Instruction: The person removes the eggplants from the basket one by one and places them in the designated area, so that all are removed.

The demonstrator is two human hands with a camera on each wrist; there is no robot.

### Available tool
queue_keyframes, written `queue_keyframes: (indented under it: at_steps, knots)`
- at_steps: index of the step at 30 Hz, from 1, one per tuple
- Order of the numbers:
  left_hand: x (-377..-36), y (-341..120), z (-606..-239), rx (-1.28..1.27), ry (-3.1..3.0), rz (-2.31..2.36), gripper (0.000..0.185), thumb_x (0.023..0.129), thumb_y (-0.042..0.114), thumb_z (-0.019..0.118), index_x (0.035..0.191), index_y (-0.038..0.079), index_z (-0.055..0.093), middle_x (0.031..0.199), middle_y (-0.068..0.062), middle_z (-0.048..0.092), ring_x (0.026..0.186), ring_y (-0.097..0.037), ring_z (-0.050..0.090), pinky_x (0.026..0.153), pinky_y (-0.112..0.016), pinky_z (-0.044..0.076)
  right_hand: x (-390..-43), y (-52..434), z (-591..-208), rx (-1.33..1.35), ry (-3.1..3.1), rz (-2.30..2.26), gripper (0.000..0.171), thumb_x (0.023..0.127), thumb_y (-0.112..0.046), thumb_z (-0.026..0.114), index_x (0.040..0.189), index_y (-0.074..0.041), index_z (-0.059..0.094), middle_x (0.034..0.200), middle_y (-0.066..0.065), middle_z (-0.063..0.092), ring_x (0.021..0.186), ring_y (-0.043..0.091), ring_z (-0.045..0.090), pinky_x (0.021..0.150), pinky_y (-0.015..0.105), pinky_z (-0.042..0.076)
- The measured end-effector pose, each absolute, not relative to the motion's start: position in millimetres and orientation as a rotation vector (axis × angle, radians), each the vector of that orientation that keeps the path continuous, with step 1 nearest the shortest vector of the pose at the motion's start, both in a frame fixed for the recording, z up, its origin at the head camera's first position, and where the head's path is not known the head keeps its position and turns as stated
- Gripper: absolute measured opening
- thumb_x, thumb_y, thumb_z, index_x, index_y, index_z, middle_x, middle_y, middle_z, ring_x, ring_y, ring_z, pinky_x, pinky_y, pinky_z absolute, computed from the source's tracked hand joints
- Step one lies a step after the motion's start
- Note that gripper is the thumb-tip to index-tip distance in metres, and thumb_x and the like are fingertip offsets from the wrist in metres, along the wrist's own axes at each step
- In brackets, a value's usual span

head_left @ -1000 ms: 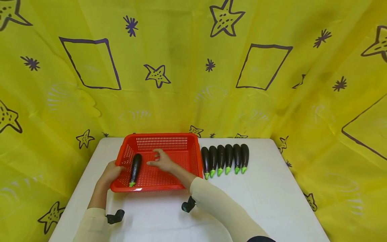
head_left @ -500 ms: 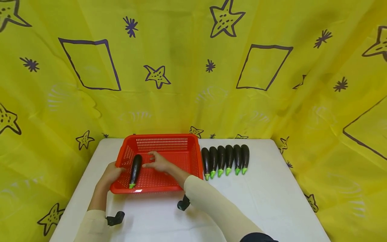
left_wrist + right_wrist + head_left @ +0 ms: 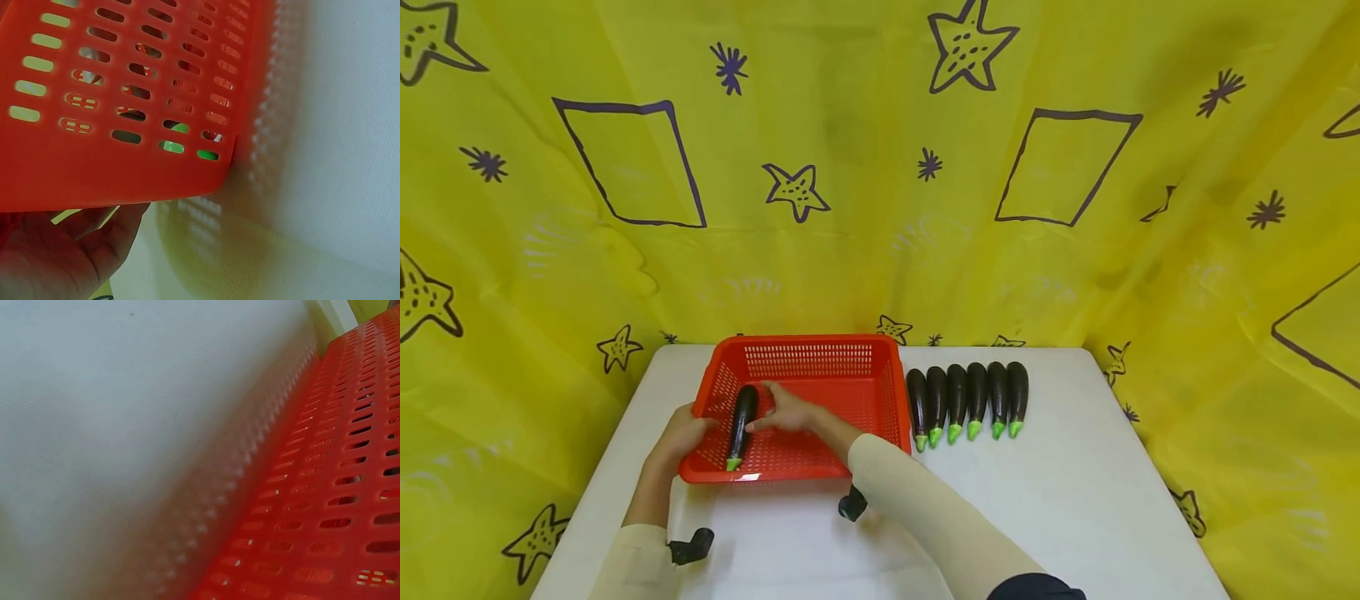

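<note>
One dark eggplant (image 3: 743, 425) with a green stem end lies lengthwise in the left part of a red perforated plastic basket (image 3: 805, 478). My left hand (image 3: 682, 433) grips the basket's left rim, thumb over the edge; the left wrist view shows its fingers (image 3: 106, 240) curled against the outside. Inside the basket, my right hand (image 3: 790, 412) is just right of the eggplant. Its thumb tip is right at the eggplant's side, and the other fingers are spread near the upper end. The right wrist view shows only the basket's side wall (image 3: 337, 481) and the table, not the hand.
Several more eggplants (image 3: 957, 404) stand side by side in a row right of the basket, stem ends toward me. The white table (image 3: 1045, 517) is bordered by a yellow patterned curtain (image 3: 850, 275) at the back and sides.
My right hand has moved left and slightly down inside the basket, up to the eggplant. My left hand keeps its hold on the rim. The whole head view has shifted slightly.
</note>
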State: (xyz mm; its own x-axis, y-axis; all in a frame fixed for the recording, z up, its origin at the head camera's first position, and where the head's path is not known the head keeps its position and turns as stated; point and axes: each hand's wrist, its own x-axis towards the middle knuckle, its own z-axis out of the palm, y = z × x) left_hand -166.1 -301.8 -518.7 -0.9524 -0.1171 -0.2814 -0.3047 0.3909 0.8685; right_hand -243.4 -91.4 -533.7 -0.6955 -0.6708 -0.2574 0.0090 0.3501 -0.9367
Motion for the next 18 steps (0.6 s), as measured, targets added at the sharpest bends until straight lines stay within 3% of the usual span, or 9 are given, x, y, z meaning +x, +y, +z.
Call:
queue_keyframes:
  at_steps: [7,13,18]
  knots:
    - [-168.6,-294.2,-522.1,-0.349,2.477,1.636,0.041,0.094,0.000,0.052,0.128,-0.022,0.049,0.104,-0.029,0.066,0.082,-0.025,0.069,0.071,-0.036,0.061,-246.8,-90.9,-533.5,-0.599,1.965,-1.375,0.097,0.093,-0.008,0.079,0.167,-0.007,0.017,0.162,0.016,0.033,0.115,0.024,0.061,0.107,0.032,0.047]
    - [-167.1,-295.8,-519.5,-0.360,2.510,1.600,0.041,0.092,0.000,0.054,0.127,-0.021,0.050,0.102,-0.025,0.066,0.081,-0.025,0.067,0.069,-0.034,0.060,-248.8,-94.1,-533.0,-0.629,1.895,-1.404,0.099,0.091,-0.001,0.079,0.167,-0.007,0.016,0.165,0.014,0.031,0.112,0.022,0.060,0.097,0.027,0.050]
    - [-163.5,-298.6,-520.2,-0.382,2.503,1.618,0.041,0.093,0.000,0.054,0.127,-0.021,0.050,0.102,-0.025,0.067,0.080,-0.025,0.068,0.068,-0.035,0.060,-251.9,-99.4,-534.5,-0.663,1.878,-1.362,0.103,0.090,0.002,0.079,0.168,-0.009,0.012,0.158,0.017,0.038,0.109,0.021,0.065,0.096,0.025,0.049]
